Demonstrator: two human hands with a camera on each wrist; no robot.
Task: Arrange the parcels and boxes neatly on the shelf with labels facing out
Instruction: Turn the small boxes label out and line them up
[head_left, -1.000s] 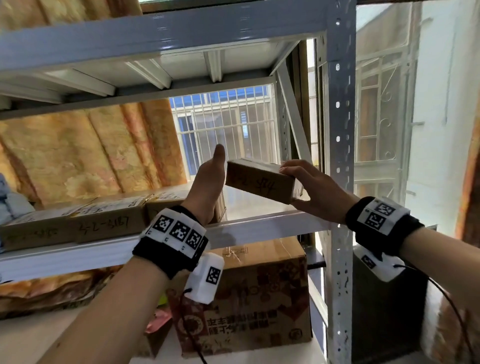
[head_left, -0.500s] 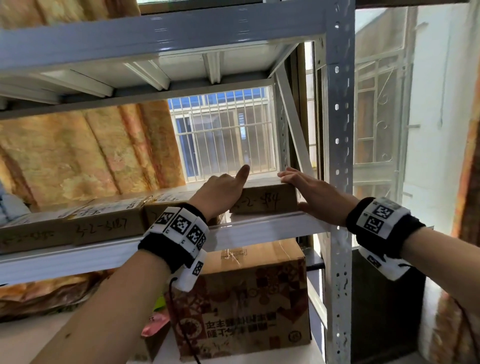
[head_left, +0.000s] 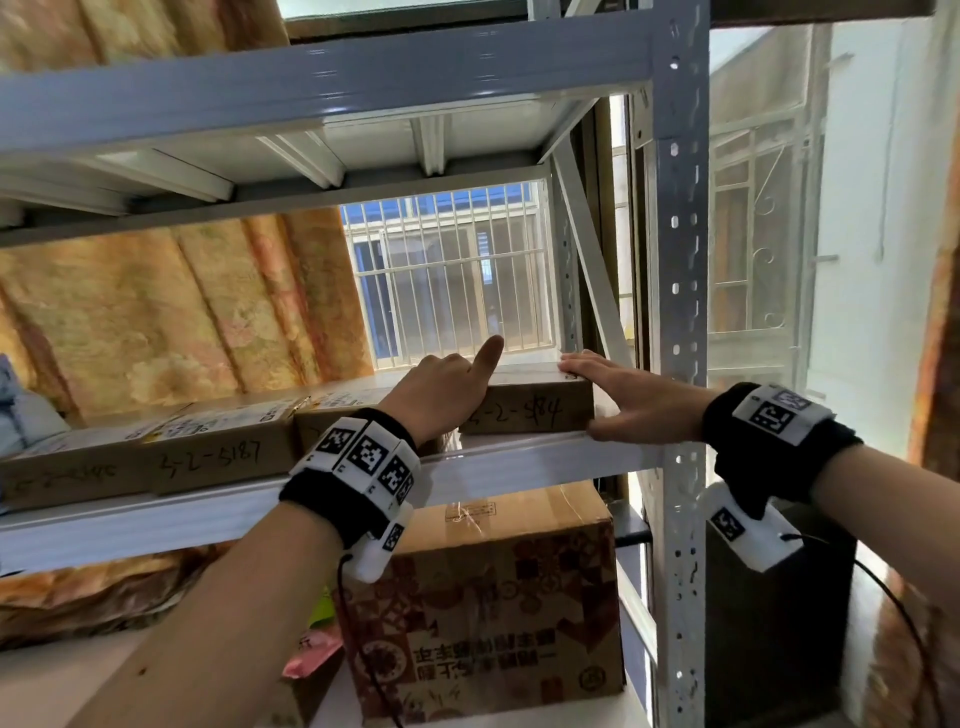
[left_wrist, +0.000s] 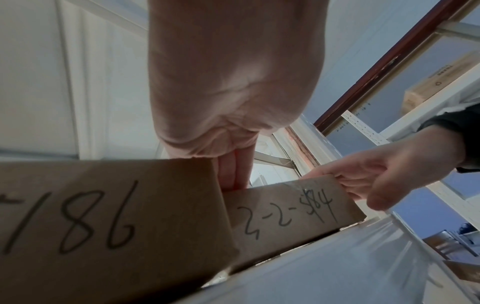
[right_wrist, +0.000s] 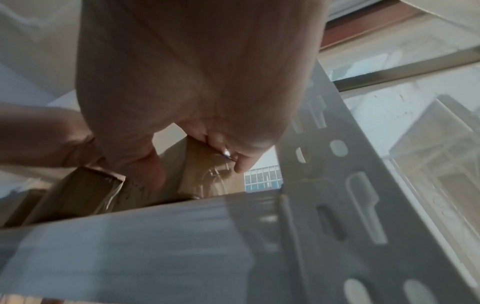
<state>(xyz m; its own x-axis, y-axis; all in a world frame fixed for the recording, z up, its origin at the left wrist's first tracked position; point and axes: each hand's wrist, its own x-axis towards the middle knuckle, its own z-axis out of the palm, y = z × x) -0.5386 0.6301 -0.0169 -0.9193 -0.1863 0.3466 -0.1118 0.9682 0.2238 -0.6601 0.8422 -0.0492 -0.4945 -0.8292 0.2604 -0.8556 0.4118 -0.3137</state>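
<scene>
On the shelf (head_left: 519, 460), the cardboard box (head_left: 535, 413), airborne a second ago, now lies flat, the left hand (head_left: 441, 389) laying straight fingers (left_wrist: 231, 174) against its left end, the right hand (head_left: 634, 402) clasping its right corner.

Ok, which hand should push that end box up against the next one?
Right, probably. The right hand holds the end box at its outer end, so it can push toward the next box. The left hand has fingers in the gap between them and should come out.
</scene>
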